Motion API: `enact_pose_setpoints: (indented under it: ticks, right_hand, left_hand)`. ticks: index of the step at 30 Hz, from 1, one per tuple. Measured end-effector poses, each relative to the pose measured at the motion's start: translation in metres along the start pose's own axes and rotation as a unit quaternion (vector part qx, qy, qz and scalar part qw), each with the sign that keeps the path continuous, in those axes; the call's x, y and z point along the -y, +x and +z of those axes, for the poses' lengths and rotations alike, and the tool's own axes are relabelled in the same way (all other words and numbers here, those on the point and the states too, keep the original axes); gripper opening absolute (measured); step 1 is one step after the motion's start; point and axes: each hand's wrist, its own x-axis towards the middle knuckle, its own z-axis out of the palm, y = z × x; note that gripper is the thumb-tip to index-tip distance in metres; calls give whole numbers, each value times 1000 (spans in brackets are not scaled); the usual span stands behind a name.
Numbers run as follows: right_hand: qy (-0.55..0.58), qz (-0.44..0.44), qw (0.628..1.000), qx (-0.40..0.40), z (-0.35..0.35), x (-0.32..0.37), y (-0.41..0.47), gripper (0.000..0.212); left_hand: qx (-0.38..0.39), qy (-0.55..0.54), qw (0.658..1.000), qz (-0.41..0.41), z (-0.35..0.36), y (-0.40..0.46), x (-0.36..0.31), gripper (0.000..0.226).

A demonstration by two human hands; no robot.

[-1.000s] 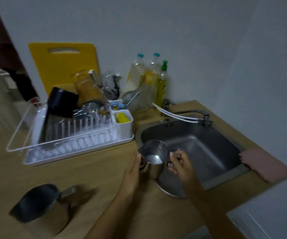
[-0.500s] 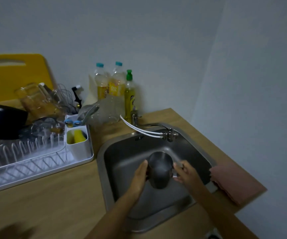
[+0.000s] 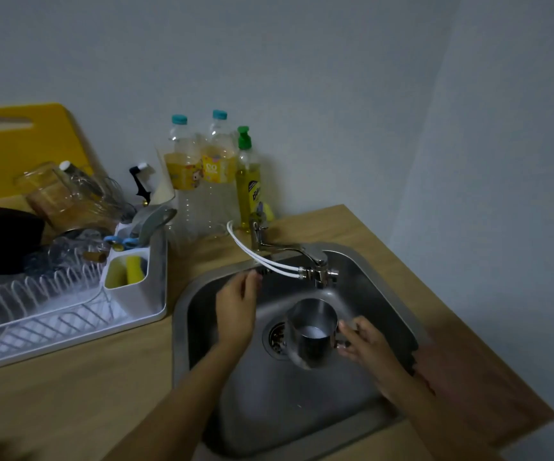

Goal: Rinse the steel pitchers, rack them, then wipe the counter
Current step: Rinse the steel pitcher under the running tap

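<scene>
A small steel pitcher [image 3: 313, 332] hangs upright over the steel sink [image 3: 362, 264], just below the faucet outlet [image 3: 318, 272]. My right hand [image 3: 365, 344] grips its handle from the right. My left hand [image 3: 237, 307] is off the pitcher, raised over the left side of the sink with its fingertips near the back rim, fingers fairly straight and holding nothing. A white dish rack [image 3: 69, 311] stands on the wooden counter [image 3: 79, 394] at the left. A pinkish cloth [image 3: 452, 374] lies on the counter to the right of the sink.
The rack holds a black pot [image 3: 1, 239], glass jars and utensils, with a yellow cutting board [image 3: 19, 144] behind. Two plastic bottles [image 3: 199, 174] and a dish soap bottle [image 3: 249, 184] stand by the wall behind the faucet. The wall corner is close on the right.
My left hand has let go of the pitcher and moved up toward the faucet side. The pitcher has shifted right and now hangs from my right hand alone under the faucet.
</scene>
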Motion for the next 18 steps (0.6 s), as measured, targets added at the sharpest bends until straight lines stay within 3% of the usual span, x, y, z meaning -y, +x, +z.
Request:
enact_pose_setpoints:
  ticks: [3, 9, 13, 18]
  right_hand:
    - [-8, 6, 1000, -2, -2, -1, 6, 20]
    - [-13, 27, 1000, -7, 3, -5, 11, 20]
    - [-28, 33, 999, -6, 6, -3, 10, 16]
    - [-24, 35, 999, -8, 4, -4, 13, 13]
  left_hand:
    - [-1, 81, 994, 77, -1, 55, -16, 20]
    - [141, 294, 925, 194, 28, 136, -15, 39]
    - [193, 408, 871, 196, 45, 163, -12, 43]
    - [210, 403, 876, 159, 44, 181, -1, 32]
